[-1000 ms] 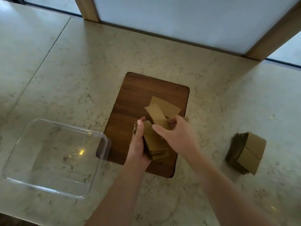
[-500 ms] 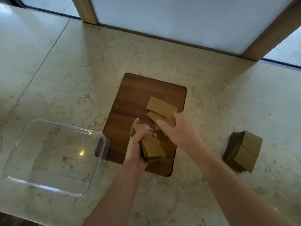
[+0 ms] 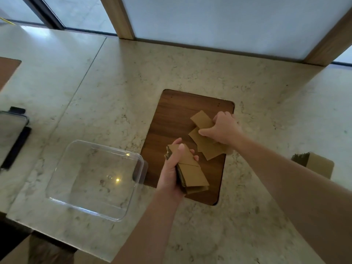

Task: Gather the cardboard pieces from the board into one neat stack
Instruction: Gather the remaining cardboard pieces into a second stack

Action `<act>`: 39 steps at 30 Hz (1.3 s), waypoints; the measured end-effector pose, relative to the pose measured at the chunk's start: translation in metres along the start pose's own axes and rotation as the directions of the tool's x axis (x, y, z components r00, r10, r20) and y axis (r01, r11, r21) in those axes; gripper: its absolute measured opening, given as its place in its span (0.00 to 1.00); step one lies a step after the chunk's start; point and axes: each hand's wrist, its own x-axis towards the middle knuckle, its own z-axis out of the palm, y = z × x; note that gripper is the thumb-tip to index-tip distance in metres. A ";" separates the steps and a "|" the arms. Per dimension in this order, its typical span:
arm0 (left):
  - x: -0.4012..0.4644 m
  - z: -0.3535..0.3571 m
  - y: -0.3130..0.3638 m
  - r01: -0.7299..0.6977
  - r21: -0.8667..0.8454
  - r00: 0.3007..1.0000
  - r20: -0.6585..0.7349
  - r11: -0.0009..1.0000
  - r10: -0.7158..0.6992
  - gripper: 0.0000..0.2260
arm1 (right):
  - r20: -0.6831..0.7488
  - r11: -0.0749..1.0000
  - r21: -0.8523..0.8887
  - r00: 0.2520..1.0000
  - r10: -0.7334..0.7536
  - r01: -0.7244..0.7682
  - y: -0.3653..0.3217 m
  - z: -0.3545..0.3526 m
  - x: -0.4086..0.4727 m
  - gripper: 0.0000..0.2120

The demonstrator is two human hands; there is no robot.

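Far out beyond the left hand's knuckles, at the left edge of the marble counter [image 3: 118,96], lies a flat grey object with a dark strap [image 3: 11,134], only partly in frame and too unclear to name. Nearer, just off the back of the left hand, sits a clear plastic container [image 3: 57,195], its right corner overlapping the left edge of the dark wooden board [image 3: 171,115]. The left hand [image 3: 171,172] is held over the board's near left part, thumb laid across the top and fingers curled underneath, gripping a thick stack of cardboard pieces [image 3: 192,172]; the stack's top card faces up and its far end pokes out past the thumb tip, while the near end fans slightly beyond the palm. Just beyond those fingertips, toward the right, the remaining loose cardboard pieces [image 3: 205,147] lie overlapping on the board, one of them angled up toward the board's far right. The right hand [image 3: 222,130] is down on them, thumb stretched along the upper face of a card and fingers bent over the far edge, pinching the loose cards between thumb and fingers; how many it has hold of cannot be told. Well out past the right wrist, apart from the board and partly hidden by the right forearm, a second cardboard stack [image 3: 316,164] rests on the counter.
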 end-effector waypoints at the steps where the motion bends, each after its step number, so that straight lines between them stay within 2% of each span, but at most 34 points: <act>1: 0.001 0.000 -0.001 0.002 0.026 1.000 -0.027 1.000 -0.001 0.36 | 0.016 0.990 0.129 0.999 0.049 -0.051 0.000 0.000 -0.008 0.38; 3: 0.003 0.000 -0.003 -0.003 0.070 0.998 -0.062 0.998 0.007 0.37 | 0.115 0.918 0.367 0.986 0.117 -0.152 -0.002 -0.003 -0.036 0.39; 6: 0.002 -0.001 -0.006 -0.019 0.151 1.000 -0.005 0.988 0.020 0.25 | 0.247 0.840 0.492 0.962 0.116 -0.228 -0.009 0.001 -0.087 0.40; 8: 0.000 -0.001 -0.009 -0.016 0.204 1.000 0.007 0.979 0.015 0.27 | 0.256 0.826 0.524 0.963 0.079 -0.207 -0.012 0.007 -0.120 0.36; 10: -0.002 -0.003 -0.010 0.014 0.192 0.999 -0.053 0.981 -0.004 0.38 | 0.248 0.820 0.542 0.967 0.053 -0.184 -0.019 0.012 -0.145 0.33; 12: -0.003 -0.002 -0.012 0.022 0.195 0.997 -0.073 0.981 -0.008 0.42 | 0.226 0.815 0.552 0.972 0.061 -0.180 -0.023 0.018 -0.159 0.35; 16: 0.000 -0.002 -0.016 0.020 0.158 0.997 -0.081 0.987 -0.007 0.37 | 0.169 0.829 0.539 0.983 0.067 -0.149 -0.023 0.028 -0.166 0.35; 18: 0.002 -0.005 -0.019 0.015 0.129 0.995 -0.095 0.991 -0.003 0.29 | 0.143 0.856 0.504 0.989 0.047 -0.113 -0.023 0.033 -0.166 0.33; 20: 0.005 -0.008 -0.019 0.016 0.089 0.997 -0.078 0.996 -0.009 0.22 | 0.158 0.862 0.497 0.987 0.019 -0.097 -0.018 0.033 -0.161 0.30; 22: 0.006 -0.011 -0.018 0.022 0.067 0.998 -0.066 0.998 -0.018 0.20 | 0.189 0.846 0.522 0.982 0.011 -0.110 -0.009 0.028 -0.146 0.29; 24: 0.007 -0.014 -0.018 0.013 0.070 0.997 -0.079 0.997 -0.008 0.21 | 0.138 0.863 0.487 0.987 0.077 -0.135 0.001 0.024 -0.126 0.28; 26: 0.007 -0.015 -0.018 -0.004 0.068 0.996 -0.087 0.998 0.010 0.22 | -0.014 0.915 0.379 0.987 0.159 -0.142 0.008 0.025 -0.106 0.27; 28: 0.009 -0.018 -0.019 -0.003 0.051 0.997 -0.082 0.999 0.007 0.24 | -0.125 0.948 0.307 0.984 0.128 -0.085 0.008 0.029 -0.090 0.27; 30: 0.009 -0.019 -0.019 0.003 0.049 0.998 -0.061 0.999 0.000 0.25 | -0.176 0.970 0.242 0.981 0.077 -0.033 0.005 0.030 -0.075 0.26; 33: 0.007 -0.023 -0.022 0.033 0.041 0.999 -0.016 0.999 -0.032 0.27 | -0.160 0.986 0.154 0.983 0.094 -0.069 -0.005 0.028 -0.055 0.25; 39: -0.001 -0.025 -0.028 0.073 0.049 0.997 -0.025 0.996 -0.072 0.23 | -0.059 0.993 -0.075 0.995 0.084 -0.088 -0.025 0.031 -0.036 0.35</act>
